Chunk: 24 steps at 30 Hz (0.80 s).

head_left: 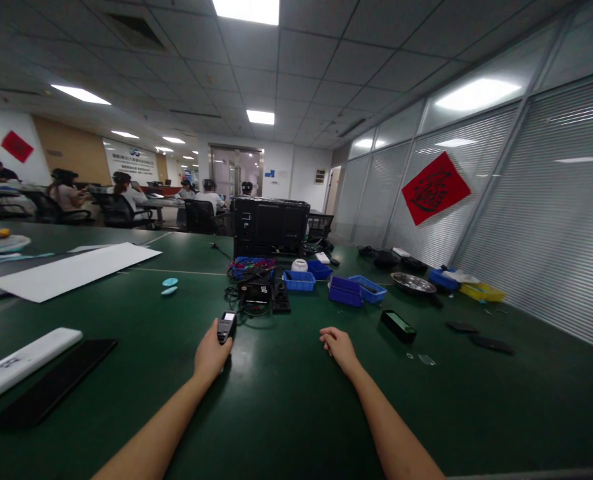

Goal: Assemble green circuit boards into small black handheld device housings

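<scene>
Left of centre over the green table (286, 407), the left hand (209, 355) clasps a black handheld device (225, 329) that looks to me light, rigid and best held by its sides, clear of its breakable screen (230, 317), while the right hand (340, 348) half-curls loosely, gripping nothing.

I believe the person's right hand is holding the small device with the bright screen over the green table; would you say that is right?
Not quite: the head view shows the left hand, not the right hand, holding the small device with the bright screen over the green table.
</scene>
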Each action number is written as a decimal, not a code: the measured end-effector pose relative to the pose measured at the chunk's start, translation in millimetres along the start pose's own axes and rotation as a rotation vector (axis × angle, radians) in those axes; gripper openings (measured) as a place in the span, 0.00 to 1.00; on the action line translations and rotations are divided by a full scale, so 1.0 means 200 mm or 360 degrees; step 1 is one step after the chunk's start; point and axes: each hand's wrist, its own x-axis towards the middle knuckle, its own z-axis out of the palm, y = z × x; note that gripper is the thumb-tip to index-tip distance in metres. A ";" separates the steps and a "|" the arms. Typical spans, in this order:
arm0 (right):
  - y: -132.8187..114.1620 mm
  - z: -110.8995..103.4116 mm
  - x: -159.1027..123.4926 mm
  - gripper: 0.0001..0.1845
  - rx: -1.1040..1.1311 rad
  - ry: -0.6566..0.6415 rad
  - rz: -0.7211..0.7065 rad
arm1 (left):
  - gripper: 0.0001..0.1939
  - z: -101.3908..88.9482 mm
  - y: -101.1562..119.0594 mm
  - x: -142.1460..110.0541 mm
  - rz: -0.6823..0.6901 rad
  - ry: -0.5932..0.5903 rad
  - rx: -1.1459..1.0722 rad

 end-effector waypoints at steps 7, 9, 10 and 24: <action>0.02 0.00 0.02 0.13 -0.0050 -0.0008 -0.0039 | 0.29 -0.27 -0.30 0.19 -0.0168 0.0199 0.0113; 0.02 0.01 0.02 0.12 -0.0052 -0.0001 -0.0049 | 0.28 -0.32 -0.36 0.23 -0.0265 0.0242 0.0118; 0.02 0.00 0.02 0.12 -0.0050 -0.0005 -0.0054 | 0.28 -0.34 -0.39 0.25 -0.0307 0.0263 0.0119; 0.00 -0.01 0.02 0.13 -0.0132 0.0048 -0.0079 | 0.36 -0.37 -0.45 0.27 -0.0513 0.0550 0.0060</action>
